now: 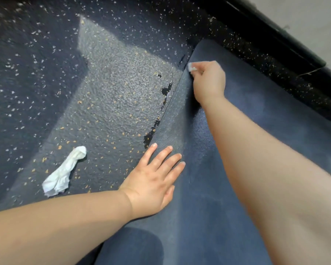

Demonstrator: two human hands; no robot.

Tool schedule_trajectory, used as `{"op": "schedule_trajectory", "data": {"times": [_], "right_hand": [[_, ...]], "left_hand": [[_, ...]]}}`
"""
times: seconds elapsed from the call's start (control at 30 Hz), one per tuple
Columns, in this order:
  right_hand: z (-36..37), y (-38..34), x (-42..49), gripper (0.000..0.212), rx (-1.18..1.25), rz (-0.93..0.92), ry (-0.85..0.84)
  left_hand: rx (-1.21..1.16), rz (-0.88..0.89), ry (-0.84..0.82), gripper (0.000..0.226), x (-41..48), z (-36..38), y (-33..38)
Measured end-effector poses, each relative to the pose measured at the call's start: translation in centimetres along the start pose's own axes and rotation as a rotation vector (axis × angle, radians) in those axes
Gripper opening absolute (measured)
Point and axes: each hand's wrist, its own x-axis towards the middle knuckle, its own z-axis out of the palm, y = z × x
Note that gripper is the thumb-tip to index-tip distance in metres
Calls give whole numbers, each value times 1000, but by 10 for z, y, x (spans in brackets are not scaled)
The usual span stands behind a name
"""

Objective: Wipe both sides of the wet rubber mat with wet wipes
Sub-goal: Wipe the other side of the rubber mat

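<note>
A dark blue rubber mat (260,134) lies flat on the speckled floor, filling the right half of the view. My left hand (155,180) rests flat on the mat's left edge, fingers spread. My right hand (208,81) is reached out to the far left edge of the mat, closed around a small white wet wipe (191,67) that shows only at the fingertips. A second, crumpled white wipe (63,173) lies loose on the floor left of my left hand.
The speckled floor (103,88) has a paler patch left of the mat, with dark wet spots (165,90) along the mat's edge. A black baseboard (275,35) and pale wall run across the top right.
</note>
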Motion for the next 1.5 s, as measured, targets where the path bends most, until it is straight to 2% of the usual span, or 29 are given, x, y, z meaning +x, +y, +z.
{"op": "schedule_trajectory", "data": {"times": [0.07,0.13,0.2,0.23,0.27,0.37,0.4,0.5,0.63,0.8,0.87,0.97,1.07,1.13,1.2,1.27,1.37,1.43,1.5], "right_hand": [[2,-1,-37,18,-24,-188,-82],[-3,2,-78,16,20,-359,-283],[-12,4,-93,18,106,-419,-486],[-16,4,-88,20,139,-403,-504],[-19,5,-76,22,151,-361,-439],[-27,7,-24,23,69,-146,-72],[-26,10,-13,23,46,-75,-17],[-9,17,-12,22,7,-10,-30],[-4,14,-73,19,29,-206,-102],[-22,30,-144,15,66,-334,-419],[-31,34,-134,17,86,-267,-342],[-39,42,-101,21,65,-28,-58],[-23,44,-94,24,39,83,-38],[-8,39,-114,23,26,49,-35],[0,34,-149,19,40,-65,-44],[2,34,-192,15,60,-214,-94],[-8,42,-250,16,66,-328,-243],[-21,45,-259,16,72,-433,-363],[-30,49,-239,15,48,-489,-334]], "left_hand": [[-3,-1,6,56,0,0,0],[-3,-5,2,56,0,-1,0],[-5,-10,2,56,-1,-1,0],[-8,-9,5,56,-1,-1,0],[-12,-8,10,56,-2,0,0],[-23,-12,-9,59,-1,-1,-1],[-25,-11,-13,59,-1,-1,-1],[-14,-6,-3,56,-2,-1,-1],[-19,1,29,55,-1,0,-1],[-27,35,35,58,-5,-4,-4],[-13,62,24,60,-11,-7,-5],[16,106,-21,59,-26,-12,-5],[48,155,-40,59,-41,-15,-3],[35,178,-35,60,-49,-17,-3],[27,195,-26,60,-56,-18,-2],[10,216,-11,59,-62,-17,-2],[-34,262,21,56,-74,-16,-3],[-49,288,34,55,-81,-15,-5],[-53,301,34,56,-86,-16,-7]]}}
